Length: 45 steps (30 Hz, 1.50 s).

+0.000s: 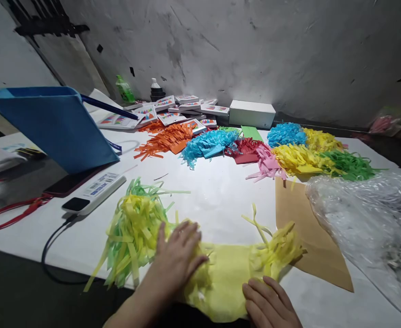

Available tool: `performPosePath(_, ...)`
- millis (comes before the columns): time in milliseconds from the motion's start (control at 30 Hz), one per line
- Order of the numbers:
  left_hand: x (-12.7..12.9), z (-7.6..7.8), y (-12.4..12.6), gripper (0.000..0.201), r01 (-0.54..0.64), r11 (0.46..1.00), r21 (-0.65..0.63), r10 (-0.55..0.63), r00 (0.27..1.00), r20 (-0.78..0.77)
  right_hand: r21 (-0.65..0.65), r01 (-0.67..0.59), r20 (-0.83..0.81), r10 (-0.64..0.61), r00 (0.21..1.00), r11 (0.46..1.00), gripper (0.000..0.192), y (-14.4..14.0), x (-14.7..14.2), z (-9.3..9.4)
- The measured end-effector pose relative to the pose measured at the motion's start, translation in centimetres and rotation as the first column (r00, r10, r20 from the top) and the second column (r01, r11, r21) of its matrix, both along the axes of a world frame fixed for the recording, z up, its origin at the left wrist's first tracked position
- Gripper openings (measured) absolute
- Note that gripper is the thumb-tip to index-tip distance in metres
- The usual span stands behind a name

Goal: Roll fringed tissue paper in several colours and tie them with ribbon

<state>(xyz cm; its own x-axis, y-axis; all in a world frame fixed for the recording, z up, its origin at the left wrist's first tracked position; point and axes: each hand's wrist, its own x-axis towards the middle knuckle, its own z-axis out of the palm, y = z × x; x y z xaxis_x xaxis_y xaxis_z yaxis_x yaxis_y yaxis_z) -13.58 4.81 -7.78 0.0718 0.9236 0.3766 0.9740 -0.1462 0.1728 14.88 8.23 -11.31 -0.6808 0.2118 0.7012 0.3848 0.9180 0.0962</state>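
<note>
A sheet of yellow tissue paper (232, 262) lies spread at the table's front edge, cut into fringe at both ends. My left hand (175, 257) rests on its left fringe with fingers spread, nothing gripped. On the sheet's lower right part my right hand (268, 300) lies flat, fingers side by side; its wrist is out of view. The right fringe (278, 250) spreads loosely over the white table (207, 200). Left of my left hand is a heap of green and yellow fringed tissue paper (132, 228).
Fringed paper bundles in orange (169, 139), blue (210, 143), pink (266, 164) and yellow (296, 159) line the back, before flat printed boxes (169, 118). Brown paper (306, 223) and clear plastic (360, 218) lie right. A white power bank (94, 193) and blue bag (60, 127) are left.
</note>
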Motion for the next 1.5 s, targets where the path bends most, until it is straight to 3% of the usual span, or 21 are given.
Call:
performPosePath(67,-1.4,0.8,-0.4,0.041,-0.182,0.980,0.075,0.182,0.983,0.014,-0.022,-0.004,0.013,0.004,1.000,1.000,0.028,0.0,0.1,-0.2)
performPosePath(100,-1.5,1.1,-0.8,0.042,-0.182,0.977,0.108,0.178,0.983,0.044,-0.044,0.000,0.002,0.000,1.000,0.999,0.026,0.0,0.1,-0.3)
performPosePath(167,-0.2,1.2,-1.7,0.057,-0.005,0.986,0.166,-0.012,0.995,0.103,-0.090,0.006,-0.029,-0.009,1.000,0.996,0.021,-0.2,0.0,-0.3)
performPosePath(233,2.2,0.6,-2.5,0.064,0.290,0.944,0.159,-0.311,0.941,0.132,-0.151,0.057,-0.068,-0.068,0.995,0.987,0.016,-0.5,-0.3,-0.2)
performPosePath(267,3.3,0.1,-2.7,0.056,0.400,0.906,0.138,-0.419,0.896,0.151,-0.187,0.096,-0.085,-0.114,0.990,0.978,0.015,-0.7,-0.4,-0.1)
performPosePath(333,5.1,-1.0,-2.7,0.027,0.458,0.880,0.124,-0.475,0.853,0.217,-0.279,0.166,-0.138,-0.210,0.968,0.946,0.015,-1.0,-0.8,0.2)
performPosePath(467,5.5,-1.7,-1.6,0.026,0.312,0.946,0.085,-0.322,0.884,0.339,-0.418,0.180,-0.232,-0.296,0.926,0.890,0.014,-0.9,-2.0,0.9)
performPosePath(633,5.0,0.0,0.5,0.025,0.109,0.993,-0.049,-0.095,0.969,0.228,-0.387,0.309,-0.206,-0.408,0.890,0.869,0.018,1.1,-4.2,1.7)
performPosePath(733,5.5,0.7,1.7,0.026,0.001,0.982,-0.189,0.024,0.991,0.132,-0.358,0.433,-0.132,-0.504,0.854,0.827,0.027,2.1,-5.1,2.0)
performPosePath(867,6.0,1.1,2.5,0.024,-0.040,0.953,-0.302,0.060,0.997,0.056,-0.231,0.582,-0.074,-0.611,0.788,0.779,0.025,2.3,-4.7,2.5)
performPosePath(933,6.0,1.3,2.7,0.024,-0.040,0.945,-0.326,0.059,0.997,0.049,-0.160,0.527,-0.123,-0.547,0.828,0.835,0.017,2.0,-4.2,2.6)
performPosePath(1000,5.9,1.3,2.8,0.024,-0.031,0.941,-0.336,0.053,0.997,0.057,-0.136,0.330,-0.152,-0.348,0.925,0.934,0.019,1.6,-3.8,2.4)
performPosePath(1067,5.8,1.3,2.8,0.025,-0.020,0.941,-0.337,0.048,0.996,0.074,-0.141,0.134,-0.121,-0.152,0.981,0.981,0.023,1.2,-3.6,2.0)
performPosePath(1133,5.5,1.3,2.7,0.020,-0.007,0.955,-0.295,0.043,0.993,0.113,-0.137,0.086,-0.079,-0.098,0.992,0.987,0.027,1.0,-3.6,1.4)
performPosePath(1200,5.3,1.2,2.3,0.010,0.031,0.987,-0.159,-0.005,0.987,0.162,-0.136,0.112,-0.070,-0.122,0.990,0.984,0.030,1.0,-3.5,1.2)
performPosePath(1267,5.2,0.9,1.7,0.031,0.129,0.991,0.031,-0.133,0.974,0.183,-0.179,0.126,-0.117,-0.148,0.982,0.976,0.027,0.9,-3.4,1.5)
performPosePath(1333,5.3,0.5,1.1,0.028,0.256,0.951,0.173,-0.285,0.944,0.168,-0.253,0.083,-0.144,-0.122,0.982,0.964,0.023,0.8,-3.4,2.0)
performPosePath(1400,5.5,-0.1,0.6,0.008,0.342,0.912,0.225,-0.383,0.907,0.174,-0.275,0.032,-0.135,-0.072,0.988,0.961,0.019,0.6,-3.5,2.4)
performPosePath(1500,5.6,-0.7,0.1,0.029,0.381,0.901,0.208,-0.420,0.884,0.203,-0.196,0.039,-0.114,-0.062,0.992,0.980,0.025,0.3,-3.4,2.2)
